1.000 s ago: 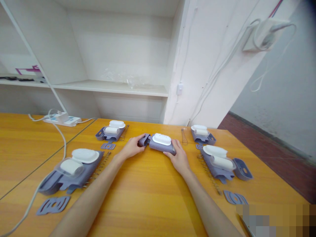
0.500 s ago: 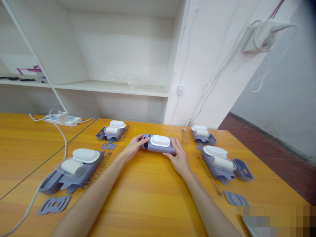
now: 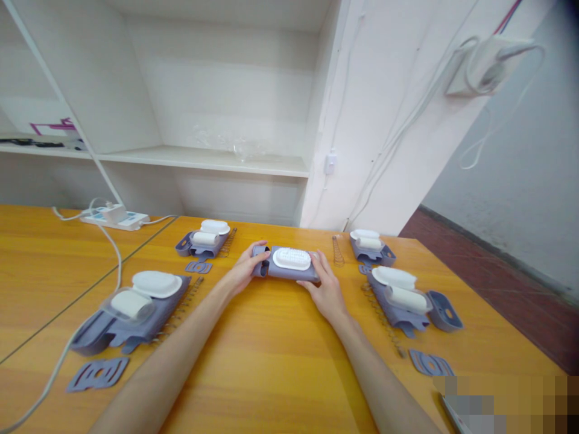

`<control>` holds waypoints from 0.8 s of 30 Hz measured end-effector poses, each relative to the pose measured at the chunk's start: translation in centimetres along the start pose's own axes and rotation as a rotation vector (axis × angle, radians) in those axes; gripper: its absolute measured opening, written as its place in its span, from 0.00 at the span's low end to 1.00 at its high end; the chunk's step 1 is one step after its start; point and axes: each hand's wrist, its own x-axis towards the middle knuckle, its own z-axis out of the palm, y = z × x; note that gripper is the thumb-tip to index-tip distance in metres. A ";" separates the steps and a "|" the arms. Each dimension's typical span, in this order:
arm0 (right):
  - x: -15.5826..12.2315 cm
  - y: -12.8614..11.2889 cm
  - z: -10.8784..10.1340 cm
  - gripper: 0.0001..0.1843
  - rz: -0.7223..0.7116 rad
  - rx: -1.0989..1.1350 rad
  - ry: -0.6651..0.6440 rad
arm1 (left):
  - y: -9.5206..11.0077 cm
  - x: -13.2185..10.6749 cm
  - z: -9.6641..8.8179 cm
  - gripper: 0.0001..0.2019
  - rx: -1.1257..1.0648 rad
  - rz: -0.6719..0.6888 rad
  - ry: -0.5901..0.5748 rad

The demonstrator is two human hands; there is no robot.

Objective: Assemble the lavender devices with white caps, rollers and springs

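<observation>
My left hand is closed around a short grey-purple end piece. To its right, my right hand grips the far end of a longer grey-purple housing, thumb along the near edge. An oval white brush head with bristles facing up sits on that housing. The end piece and housing lie in line, with a dark narrow gap between them. Both are held just over or on the table; which one I cannot tell.
Similar sets of grey-purple parts with white rollers and brushes lie left and right, with coiled springs and flat slotted plates. A power strip and its cable are at left. Shelves stand behind.
My left hand and the end piece have shifted slightly left, and the gap to the housing looks wider. My right hand has barely moved.
</observation>
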 end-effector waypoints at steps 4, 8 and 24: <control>-0.1 0.4 0.3 0.37 -0.013 -0.016 0.001 | -0.1 0.2 0.1 0.29 0.057 -0.014 0.070; -0.2 0.8 0.4 0.36 -0.021 -0.023 -0.005 | -0.5 0.5 0.0 0.30 0.138 -0.014 0.098; -0.8 0.7 0.8 0.36 -0.044 -0.062 -0.042 | -0.9 0.2 1.3 0.20 0.371 0.133 0.192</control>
